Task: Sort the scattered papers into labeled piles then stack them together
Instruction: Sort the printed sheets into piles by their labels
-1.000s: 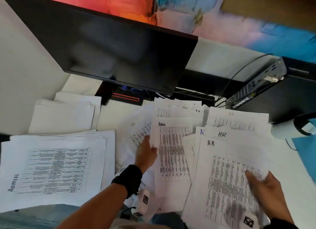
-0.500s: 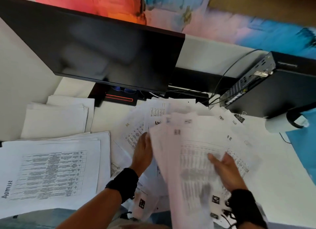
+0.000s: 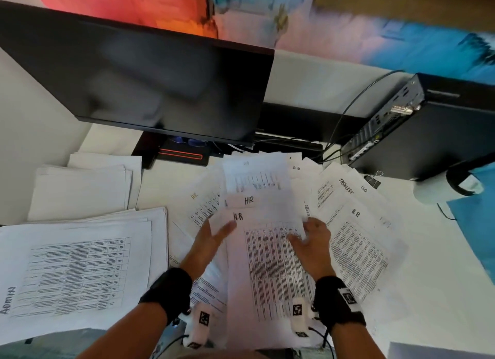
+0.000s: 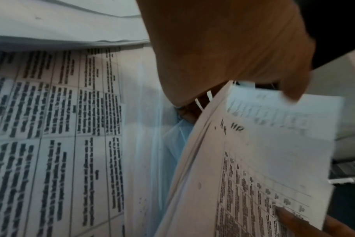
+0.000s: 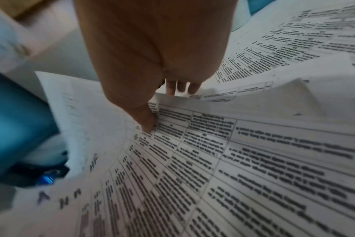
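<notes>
Two hands' fingers [image 3: 296, 239] flanking HR sheets [image 3: 270, 267]

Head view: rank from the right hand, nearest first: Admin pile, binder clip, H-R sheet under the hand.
From the right hand:
1. H-R sheet, touched by the hand, centre.
2. Binder clip, far right, by the computer.
3. Admin pile, far left.

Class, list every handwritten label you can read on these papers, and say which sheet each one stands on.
"H.R": top sheet between both hands.
"HR": sheet behind it.
"HR", faint: sheet further left.
"H.R": sheet to the right.
"TASKLIST": tilted sheet, far right.
"Admin": left pile.
Printed tables: too blurred.
</notes>
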Demonstrator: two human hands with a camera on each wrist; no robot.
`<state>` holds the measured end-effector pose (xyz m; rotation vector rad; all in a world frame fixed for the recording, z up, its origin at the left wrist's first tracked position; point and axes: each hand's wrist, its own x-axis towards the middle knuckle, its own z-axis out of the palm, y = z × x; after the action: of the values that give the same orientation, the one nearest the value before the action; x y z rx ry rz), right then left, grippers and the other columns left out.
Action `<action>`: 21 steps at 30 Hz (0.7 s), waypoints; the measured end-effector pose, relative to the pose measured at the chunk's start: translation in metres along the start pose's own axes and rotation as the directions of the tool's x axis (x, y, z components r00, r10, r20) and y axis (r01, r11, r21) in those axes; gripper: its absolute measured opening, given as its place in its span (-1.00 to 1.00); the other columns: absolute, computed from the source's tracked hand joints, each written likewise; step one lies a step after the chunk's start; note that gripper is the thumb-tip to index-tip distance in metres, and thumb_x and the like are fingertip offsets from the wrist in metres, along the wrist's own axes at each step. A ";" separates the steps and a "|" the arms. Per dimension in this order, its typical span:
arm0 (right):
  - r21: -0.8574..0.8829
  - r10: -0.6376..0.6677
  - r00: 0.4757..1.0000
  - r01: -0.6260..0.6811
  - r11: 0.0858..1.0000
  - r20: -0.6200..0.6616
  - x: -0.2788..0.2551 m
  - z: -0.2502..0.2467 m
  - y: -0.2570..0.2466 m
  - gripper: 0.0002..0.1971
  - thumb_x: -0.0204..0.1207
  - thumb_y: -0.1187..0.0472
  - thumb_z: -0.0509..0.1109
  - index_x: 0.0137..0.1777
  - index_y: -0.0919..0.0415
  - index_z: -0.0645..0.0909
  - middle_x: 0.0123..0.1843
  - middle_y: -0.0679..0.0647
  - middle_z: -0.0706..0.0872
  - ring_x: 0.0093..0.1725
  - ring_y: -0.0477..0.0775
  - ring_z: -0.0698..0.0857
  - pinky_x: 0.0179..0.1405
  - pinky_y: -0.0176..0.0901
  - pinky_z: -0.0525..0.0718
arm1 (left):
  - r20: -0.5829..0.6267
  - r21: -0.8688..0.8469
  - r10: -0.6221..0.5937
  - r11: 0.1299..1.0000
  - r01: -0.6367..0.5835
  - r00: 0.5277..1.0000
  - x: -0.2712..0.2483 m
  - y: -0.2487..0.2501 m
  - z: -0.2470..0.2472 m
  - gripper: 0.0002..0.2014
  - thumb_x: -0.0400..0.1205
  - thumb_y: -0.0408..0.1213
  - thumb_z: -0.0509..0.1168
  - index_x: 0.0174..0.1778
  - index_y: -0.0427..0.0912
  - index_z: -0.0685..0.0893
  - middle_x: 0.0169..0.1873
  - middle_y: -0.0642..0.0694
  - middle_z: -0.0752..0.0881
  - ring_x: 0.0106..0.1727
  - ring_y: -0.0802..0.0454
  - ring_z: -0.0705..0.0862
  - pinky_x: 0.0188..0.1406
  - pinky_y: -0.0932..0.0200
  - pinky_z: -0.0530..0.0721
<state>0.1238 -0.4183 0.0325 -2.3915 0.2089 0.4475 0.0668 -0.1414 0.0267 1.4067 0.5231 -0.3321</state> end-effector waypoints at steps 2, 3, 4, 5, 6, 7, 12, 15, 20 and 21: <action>-0.149 0.062 0.998 -0.059 0.987 0.017 0.008 0.005 0.005 -0.35 0.58 -0.09 0.56 0.60 0.16 0.59 0.72 0.15 0.38 0.75 0.22 0.24 0.70 0.01 0.25 | 0.000 0.206 0.048 0.977 -0.047 0.999 0.005 -0.006 0.004 -0.55 0.64 -0.27 0.57 0.44 -0.03 0.66 0.22 0.09 0.84 0.25 0.10 0.83 0.22 0.06 0.83; -0.124 0.102 0.994 -0.096 0.988 0.043 0.009 0.004 0.002 -0.35 0.58 -0.02 0.59 0.62 0.21 0.56 0.73 0.17 0.33 0.74 0.24 0.22 0.68 0.07 0.28 | -0.025 0.275 0.032 0.961 -0.024 0.999 0.007 -0.011 0.003 -0.54 0.60 -0.37 0.56 0.41 -0.05 0.69 0.17 0.06 0.85 0.23 0.03 0.84 0.20 -0.02 0.85; -0.077 0.095 0.994 -0.091 0.993 0.058 0.010 0.001 -0.003 -0.39 0.56 0.09 0.61 0.57 0.24 0.56 0.68 0.20 0.36 0.69 0.28 0.28 0.61 0.06 0.36 | -0.050 0.304 0.005 0.953 0.010 0.999 0.008 -0.014 0.002 -0.53 0.56 -0.43 0.54 0.38 -0.05 0.70 0.14 0.06 0.86 0.21 -0.01 0.85 0.20 -0.10 0.85; -0.001 0.066 0.996 -0.066 0.998 0.062 0.011 -0.001 -0.006 -0.47 0.54 0.19 0.61 0.48 0.21 0.58 0.58 0.21 0.43 0.60 0.28 0.40 0.48 -0.05 0.46 | -0.079 0.289 -0.021 0.956 0.043 0.997 0.008 -0.017 0.001 -0.53 0.53 -0.45 0.52 0.36 -0.04 0.72 0.12 0.05 0.87 0.18 -0.02 0.85 0.20 -0.16 0.85; 0.083 0.040 0.997 -0.046 0.995 0.072 0.010 -0.004 -0.011 -0.54 0.54 0.29 0.59 0.40 0.12 0.57 0.48 0.18 0.52 0.50 0.23 0.52 0.34 -0.18 0.54 | -0.109 0.262 -0.042 0.963 0.069 0.993 0.008 -0.018 -0.001 -0.53 0.50 -0.44 0.51 0.33 -0.03 0.74 0.10 0.03 0.88 0.14 -0.01 0.86 0.19 -0.21 0.85; 0.193 0.007 0.996 -0.023 0.981 0.085 0.007 -0.005 -0.018 -0.55 0.55 0.38 0.54 0.34 0.00 0.55 0.40 0.11 0.61 0.40 0.19 0.64 0.17 -0.31 0.61 | -0.127 0.233 -0.046 0.969 0.075 0.991 0.010 -0.020 -0.002 -0.54 0.47 -0.40 0.51 0.29 -0.01 0.76 0.08 0.01 0.89 0.12 -0.01 0.87 0.17 -0.24 0.85; 0.380 -0.174 0.981 0.127 0.916 0.090 -0.016 -0.004 -0.050 -0.05 0.63 0.43 0.50 0.72 -0.46 0.15 0.09 -0.13 0.79 -0.18 -0.19 0.81 -0.31 -0.17 0.83 | -0.148 0.179 -0.020 0.983 0.047 0.989 0.013 -0.025 -0.004 -0.60 0.43 -0.41 0.47 0.19 -0.10 0.79 0.03 -0.11 0.90 0.08 -0.16 0.88 0.12 -0.33 0.86; 0.261 -0.280 0.951 0.240 0.935 0.128 -0.028 0.001 -0.050 -0.39 0.62 0.28 0.58 0.53 -0.30 0.53 0.03 -0.16 0.79 -0.16 -0.14 0.84 -0.35 -0.30 0.78 | -0.196 0.159 -0.038 0.985 0.070 0.980 0.013 -0.024 -0.008 -0.63 0.50 -0.57 0.52 0.19 -0.18 0.79 0.02 -0.15 0.90 0.10 -0.21 0.87 0.15 -0.27 0.85; 0.216 -0.217 0.976 0.206 0.955 0.031 -0.023 0.005 -0.023 -0.69 0.56 0.13 0.64 0.05 -0.37 0.69 0.33 -0.06 0.72 0.27 0.01 0.74 0.13 0.00 0.85 | -0.229 0.196 -0.037 0.977 0.083 0.973 0.015 -0.025 -0.009 -0.65 0.51 -0.59 0.54 0.14 -0.15 0.81 0.00 -0.09 0.90 0.06 -0.12 0.88 0.10 -0.14 0.86; 0.156 -0.184 0.983 0.182 0.971 -0.001 -0.017 0.003 -0.018 -0.68 0.54 0.11 0.66 0.11 -0.37 0.72 0.48 0.00 0.66 0.48 0.06 0.63 0.39 0.21 0.75 | -0.230 0.214 -0.032 0.973 0.083 0.973 0.016 -0.024 -0.007 -0.65 0.50 -0.58 0.53 0.13 -0.14 0.81 -0.01 -0.07 0.91 0.05 -0.11 0.88 0.08 -0.15 0.87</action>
<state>0.1116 -0.4024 0.0479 -2.2291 0.0147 0.3475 0.0665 -0.1370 -0.0024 1.6602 0.7314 -0.2858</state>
